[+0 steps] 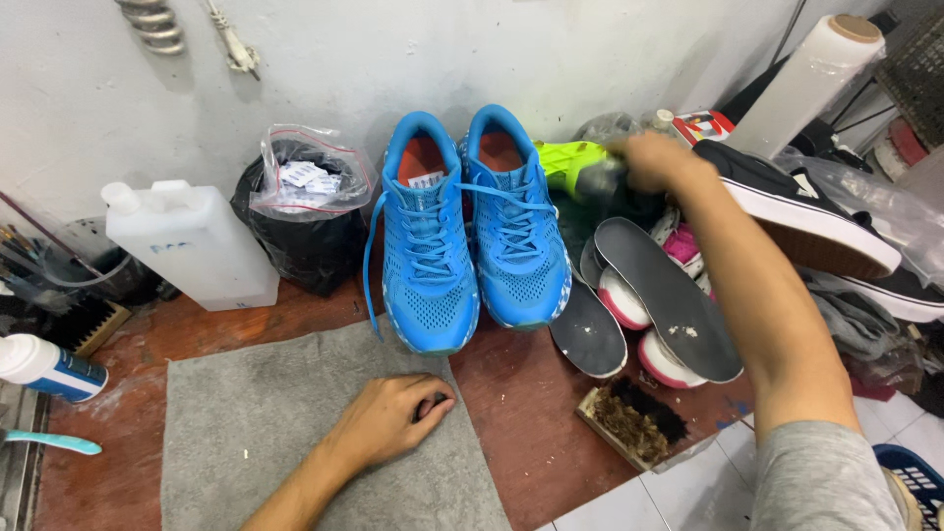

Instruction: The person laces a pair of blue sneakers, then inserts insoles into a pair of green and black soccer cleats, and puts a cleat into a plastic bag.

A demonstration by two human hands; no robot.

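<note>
Head view, downward onto a reddish-brown floor against a white wall.

Left hand: palm down on a grey towel spread flat on the floor, fingers loosely curled, holding nothing visible; fingertips near the towel's upper right corner.

Right hand: stretched forward and blurred, closed around the top of a neon green shoe just right of the blue pair; exact grip not discernible.

Blue sneakers: a pair side by side, heels propped against the wall, toes toward the viewer, laces tied, one lace end trailing down the left side; just beyond the towel's far edge.

Right of the sneakers: two dark insoles lying over pink-and-white shoes; a black shoe with white sole passing behind the forearm. Wooden scrub brush with dark bristles upward, on the floor near the insoles, at the edge of white tiles.

Left of the sneakers: black bag with a clear plastic bag of small packets on top; white plastic jug beside it; spray bottle lying at the left edge, a second brush just behind it.

Upper right: roll of clear plastic wrap leaning against the wall.
</note>
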